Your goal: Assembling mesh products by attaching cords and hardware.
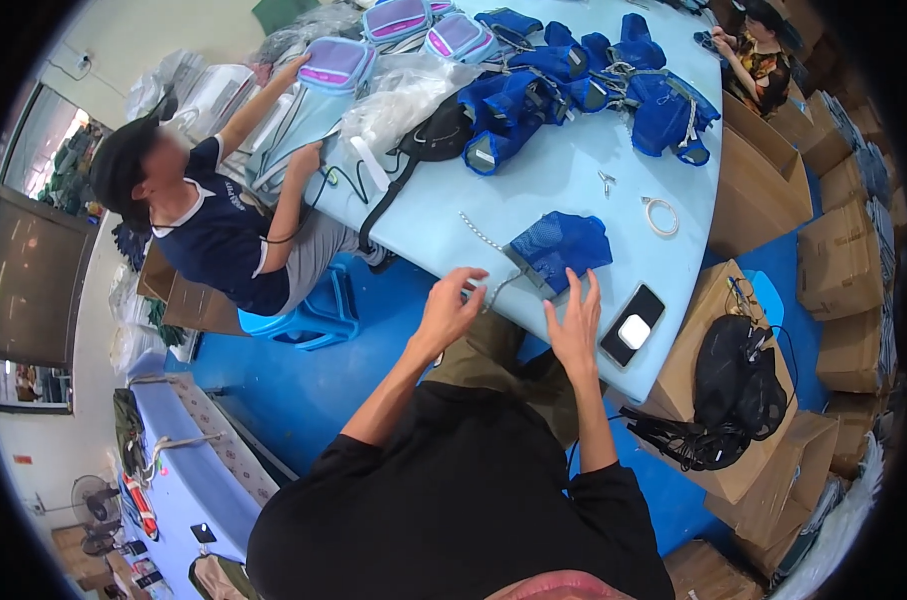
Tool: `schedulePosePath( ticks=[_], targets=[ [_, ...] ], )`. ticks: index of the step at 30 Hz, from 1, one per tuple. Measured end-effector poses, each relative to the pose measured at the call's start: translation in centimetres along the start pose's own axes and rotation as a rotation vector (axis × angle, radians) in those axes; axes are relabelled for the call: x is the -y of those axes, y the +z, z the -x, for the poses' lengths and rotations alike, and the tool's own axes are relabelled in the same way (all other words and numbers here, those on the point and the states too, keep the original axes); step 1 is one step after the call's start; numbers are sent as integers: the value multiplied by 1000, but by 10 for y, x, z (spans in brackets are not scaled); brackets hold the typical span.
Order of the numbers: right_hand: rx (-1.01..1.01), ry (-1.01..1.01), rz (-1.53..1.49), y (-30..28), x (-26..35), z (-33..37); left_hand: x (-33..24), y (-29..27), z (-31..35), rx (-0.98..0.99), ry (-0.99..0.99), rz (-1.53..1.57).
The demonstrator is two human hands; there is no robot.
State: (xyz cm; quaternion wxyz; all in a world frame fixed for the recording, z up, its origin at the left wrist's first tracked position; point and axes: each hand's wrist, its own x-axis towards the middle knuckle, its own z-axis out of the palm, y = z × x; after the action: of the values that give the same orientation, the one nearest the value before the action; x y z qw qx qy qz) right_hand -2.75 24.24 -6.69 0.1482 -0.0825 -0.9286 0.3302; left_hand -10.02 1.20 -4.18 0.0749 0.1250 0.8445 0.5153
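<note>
A folded blue mesh fabric piece [562,246] lies near the front edge of the pale blue table [564,180]. A grey strap with a buckle [527,272] runs from it toward me. My left hand [452,302] hovers at the table edge, fingers curled and apart, just beside the strap's end. My right hand [577,318] is spread open, fingertips just below the mesh piece, holding nothing.
A black phone with a white pad [633,325] lies right of my right hand. A white cord ring [661,216] and small snips [607,181] sit further back. Blue bags [574,85] are piled beyond. A seated person [224,215] works at the left. Cardboard boxes [839,260] stand on the right.
</note>
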Motion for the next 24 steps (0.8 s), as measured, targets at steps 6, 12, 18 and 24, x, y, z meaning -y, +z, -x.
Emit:
schedulePosePath(
  ticks=[6,12,18,24],
  targets=[
    [-64,-145,94,-15,19,-10,12,31,-6,-57,156,-260],
    [18,-300,177,14,22,-54,18,59,-29,17,252,-537],
    [-33,-408,318,25,18,-91,10,49,-25,132,209,-431],
    [274,-278,315,24,35,-103,1,38,-11,418,-165,583]
  ],
)
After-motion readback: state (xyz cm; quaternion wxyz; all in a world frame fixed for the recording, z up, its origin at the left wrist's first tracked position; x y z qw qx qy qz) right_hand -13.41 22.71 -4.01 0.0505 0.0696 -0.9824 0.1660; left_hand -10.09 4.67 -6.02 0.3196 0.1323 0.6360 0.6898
